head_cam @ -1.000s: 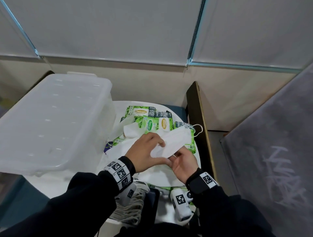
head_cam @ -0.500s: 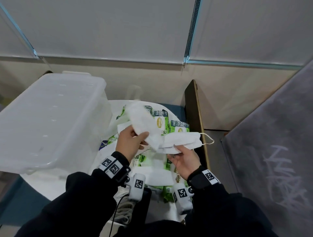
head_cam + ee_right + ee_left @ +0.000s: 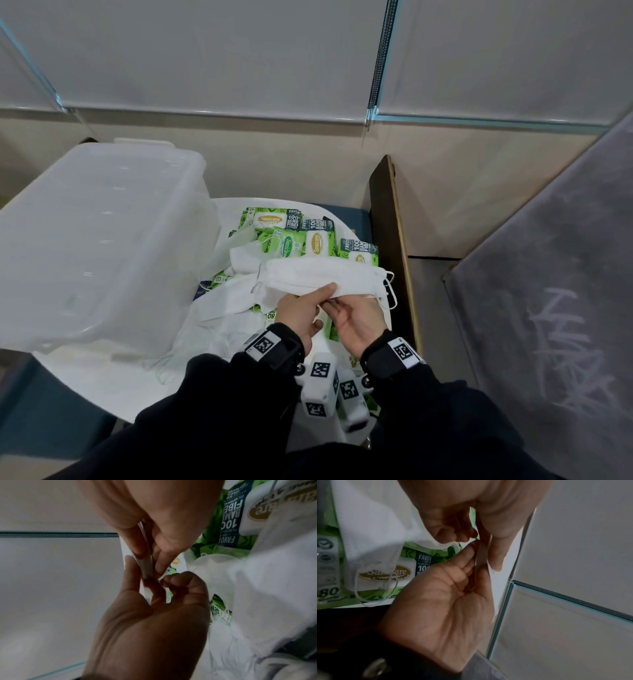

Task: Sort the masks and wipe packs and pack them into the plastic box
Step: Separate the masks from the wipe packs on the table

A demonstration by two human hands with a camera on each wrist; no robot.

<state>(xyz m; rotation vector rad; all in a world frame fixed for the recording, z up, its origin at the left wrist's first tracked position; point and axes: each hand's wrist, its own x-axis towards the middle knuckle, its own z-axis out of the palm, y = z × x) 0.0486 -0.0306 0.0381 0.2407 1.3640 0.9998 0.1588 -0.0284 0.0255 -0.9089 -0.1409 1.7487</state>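
Round white table [image 3: 85,373], above it flat folded white masks [image 3: 325,275], ear loops dangling, pinched by both hands' fingers [image 3: 327,291].

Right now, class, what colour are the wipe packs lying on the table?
Green, with white labels and dark panels: the wipe packs show best in the head view.

Matt cloth masks [image 3: 322,277], glossy plastic wipe packs [image 3: 317,241], translucent box [image 3: 96,240]

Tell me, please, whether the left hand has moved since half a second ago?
Yes. The left hand has moved right, away from the plastic box, meeting the right hand.
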